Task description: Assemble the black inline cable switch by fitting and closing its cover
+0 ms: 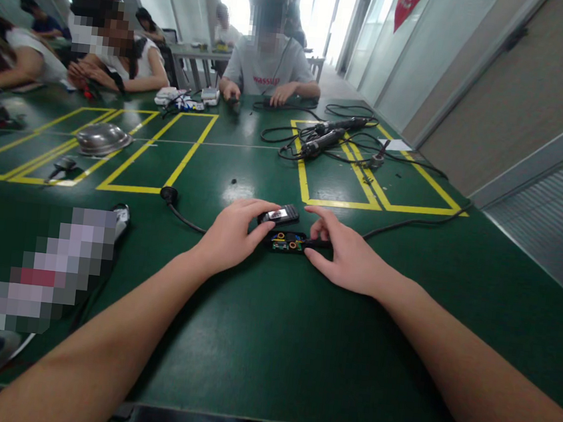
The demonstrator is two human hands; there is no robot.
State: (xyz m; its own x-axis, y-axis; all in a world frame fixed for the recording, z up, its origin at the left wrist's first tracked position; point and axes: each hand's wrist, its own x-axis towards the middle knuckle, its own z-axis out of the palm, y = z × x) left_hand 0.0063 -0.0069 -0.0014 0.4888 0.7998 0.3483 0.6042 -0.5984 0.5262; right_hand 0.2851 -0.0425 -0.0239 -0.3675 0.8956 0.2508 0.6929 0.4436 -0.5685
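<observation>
A black plastic cover (281, 215) with a pale label is pinched between the thumb and fingers of my left hand (236, 233). Just below it lies an opened black housing (287, 250), its circuit board (281, 243) with round copper-coloured coils exposed. My right hand (345, 252) is at the housing's right end, thumb and forefinger spread apart, the other fingers curled near the cable; whether they touch it I cannot tell. One black cable (411, 220) runs off to the right, and another leads left to a black plug (168, 194).
On the green table (267, 344), a blurred-out object (55, 261) lies at left, near a metal bowl (102, 139). Black corded tools (323, 141) and loose cables lie at back right. Across the table a person (269, 62) handles small parts; others sit at left.
</observation>
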